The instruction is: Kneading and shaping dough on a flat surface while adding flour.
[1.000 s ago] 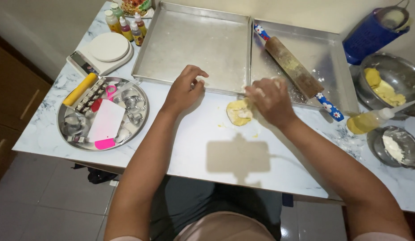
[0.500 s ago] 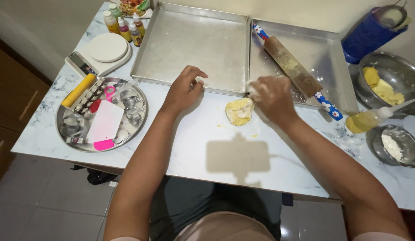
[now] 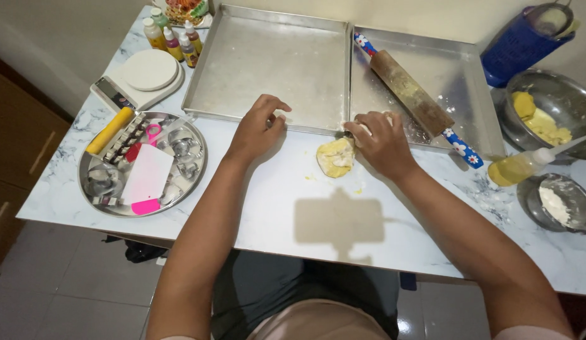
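Note:
A lump of yellow dough [image 3: 335,157] lies on the white marbled table [image 3: 274,201], just in front of the two baking trays. My right hand [image 3: 381,143] rests against the lump's right side, its fingers curled around a small pale bit of dough at the tray's edge. My left hand [image 3: 256,129] sits a hand's width left of the lump, on the front rim of the left baking tray [image 3: 267,63]. Its fingers are curled in, thumb against fingertips, and nothing shows in them.
A rolling pin [image 3: 411,97] with blue flowered handles lies across the right baking tray [image 3: 469,94]. To the left are a round metal tray [image 3: 94,189] of cookie cutters, a pink-and-white scraper [image 3: 146,179], a kitchen scale [image 3: 148,72] and small colour bottles [image 3: 173,41]. To the right are a bowl of dough [image 3: 548,107], an oil bottle [image 3: 519,167], a flour bowl [image 3: 560,201] and a blue container [image 3: 523,41].
My right hand has slid a little left along the tray's edge, closer over the dough lump. The left hand and the lump have barely moved.

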